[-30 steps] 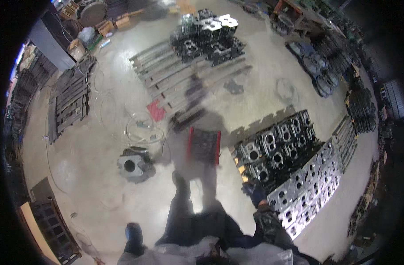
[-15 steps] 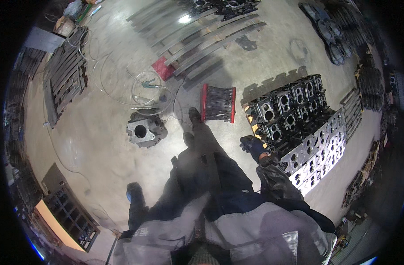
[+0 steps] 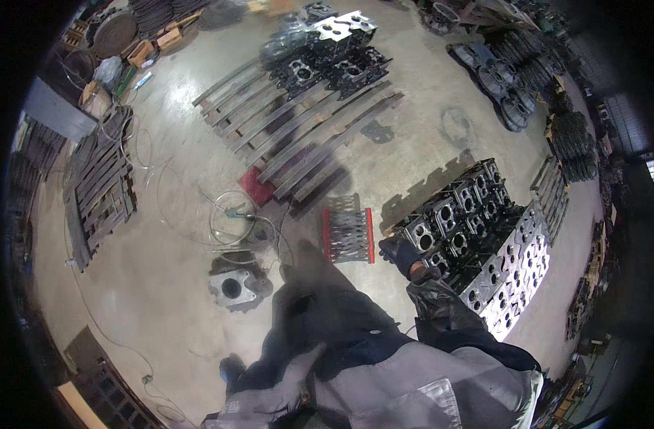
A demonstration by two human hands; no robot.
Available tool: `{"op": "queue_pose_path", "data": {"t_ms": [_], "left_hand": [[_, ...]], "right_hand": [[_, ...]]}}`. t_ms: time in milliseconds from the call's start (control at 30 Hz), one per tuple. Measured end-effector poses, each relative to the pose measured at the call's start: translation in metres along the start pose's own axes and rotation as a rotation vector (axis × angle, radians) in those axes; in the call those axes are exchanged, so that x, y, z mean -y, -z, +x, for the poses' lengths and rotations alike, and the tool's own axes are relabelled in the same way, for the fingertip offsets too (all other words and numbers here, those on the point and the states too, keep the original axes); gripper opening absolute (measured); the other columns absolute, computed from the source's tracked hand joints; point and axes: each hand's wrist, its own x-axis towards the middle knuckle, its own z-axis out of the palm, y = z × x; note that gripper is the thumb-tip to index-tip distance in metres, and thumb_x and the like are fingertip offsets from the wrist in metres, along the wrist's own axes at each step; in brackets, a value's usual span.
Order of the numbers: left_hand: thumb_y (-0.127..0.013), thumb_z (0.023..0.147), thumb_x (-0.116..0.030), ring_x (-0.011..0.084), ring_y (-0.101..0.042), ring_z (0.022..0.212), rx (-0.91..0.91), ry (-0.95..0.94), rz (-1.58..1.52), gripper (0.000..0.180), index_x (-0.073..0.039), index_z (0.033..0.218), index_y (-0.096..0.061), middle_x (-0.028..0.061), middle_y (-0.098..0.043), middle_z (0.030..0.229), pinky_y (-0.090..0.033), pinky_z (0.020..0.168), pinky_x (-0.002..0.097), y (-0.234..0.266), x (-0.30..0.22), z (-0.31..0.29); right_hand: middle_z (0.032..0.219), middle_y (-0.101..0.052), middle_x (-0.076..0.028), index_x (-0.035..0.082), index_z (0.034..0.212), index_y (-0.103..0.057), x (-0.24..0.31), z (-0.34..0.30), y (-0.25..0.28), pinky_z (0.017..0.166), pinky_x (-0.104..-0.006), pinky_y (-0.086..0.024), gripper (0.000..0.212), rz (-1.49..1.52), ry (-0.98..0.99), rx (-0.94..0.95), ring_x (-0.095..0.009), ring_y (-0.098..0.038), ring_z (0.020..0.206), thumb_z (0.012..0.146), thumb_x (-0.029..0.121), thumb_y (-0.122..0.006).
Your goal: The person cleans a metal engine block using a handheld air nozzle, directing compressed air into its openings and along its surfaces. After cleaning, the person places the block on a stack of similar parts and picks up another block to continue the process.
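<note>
My right hand (image 3: 400, 252), in a dark glove, hangs by the near left end of a large block of dark metal engine castings (image 3: 456, 222). Its fingers look loosely parted, and I see nothing in them; whether it touches the castings, I cannot tell. Bright machined faces with round holes (image 3: 516, 275) cover the block's near right side. Low at my left is my left hand (image 3: 232, 368), dark blue and blurred, its fingers not distinct. A single casting with one big round bore (image 3: 235, 286) lies on the floor ahead of it.
Ahead stands a low rack with red side bars (image 3: 370, 236). Beyond it, a slatted wooden pallet (image 3: 270, 154) bears more castings (image 3: 348, 68). A teal air gun (image 3: 235, 212) and its coiled clear hose lie left of the rack. Another pallet (image 3: 102, 186) rests far left.
The view has shifted, so the floor things now sit lower and the far pallet's castings show more fully. My right hand stays beside the engine castings; my left hand appears lower.
</note>
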Motion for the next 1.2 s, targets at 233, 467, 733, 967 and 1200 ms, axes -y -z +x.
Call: {"op": "queue_pose_path", "data": {"t_ms": [233,467,733,967,1200], "left_hand": [[-0.061,0.099,-0.031,0.0251,-0.07,0.073,-0.007,-0.032,-0.011,0.026,-0.008,0.088,-0.067,0.0112,-0.07,0.085,-0.053,0.062,0.0418,0.022,-0.031,0.035],[-0.061,0.099,-0.03,0.0249,-0.07,0.077,0.06,-0.154,-0.197,0.025,-0.008,0.092,-0.067,0.0117,-0.07,0.088,-0.053,0.064,0.0416,0.007,-0.175,0.05],[-0.062,0.1,-0.029,0.0248,-0.07,0.08,0.197,-0.199,-0.411,0.023,-0.007,0.096,-0.067,0.0123,-0.07,0.092,-0.054,0.067,0.0414,-0.072,-0.462,0.086],[-0.062,0.1,-0.029,0.0246,-0.07,0.083,0.166,0.086,-0.441,0.022,-0.007,0.099,-0.067,0.0129,-0.07,0.095,-0.054,0.07,0.0411,-0.179,-0.686,0.158],[-0.062,0.101,-0.028,0.0245,-0.07,0.086,0.101,0.266,-0.495,0.022,-0.007,0.103,-0.067,0.0134,-0.07,0.099,-0.054,0.073,0.0409,-0.279,-0.786,0.237]], "right_hand": [[0.09,-0.076,-0.008,0.004,0.103,-0.073,-0.02,-0.018,0.004,0.064,-0.0319,-0.052,0.037,0.115,-0.248,0.026,-0.016,-0.067,0.071,0.099,0.04,-0.068],[0.077,-0.072,-0.004,0.004,0.091,-0.073,0.028,0.094,0.022,0.058,-0.0338,-0.051,0.028,0.186,-0.197,-0.009,-0.016,-0.065,0.063,0.099,0.03,-0.068],[0.092,-0.077,-0.008,0.004,0.105,-0.075,0.149,0.359,0.088,0.069,-0.0351,-0.055,0.033,-0.058,-0.156,0.17,-0.019,-0.07,0.079,0.096,0.035,-0.072],[0.12,-0.072,-0.021,0.006,0.123,-0.069,0.211,0.79,0.067,0.097,-0.0457,-0.053,0.053,-0.559,0.431,0.112,-0.04,-0.068,0.111,0.09,0.047,-0.073],[0.123,-0.069,-0.029,-0.001,0.132,-0.065,0.265,1.055,0.001,0.1,-0.0501,-0.053,0.088,-0.73,0.259,0.049,-0.046,-0.066,0.116,0.079,0.069,-0.074]]}}
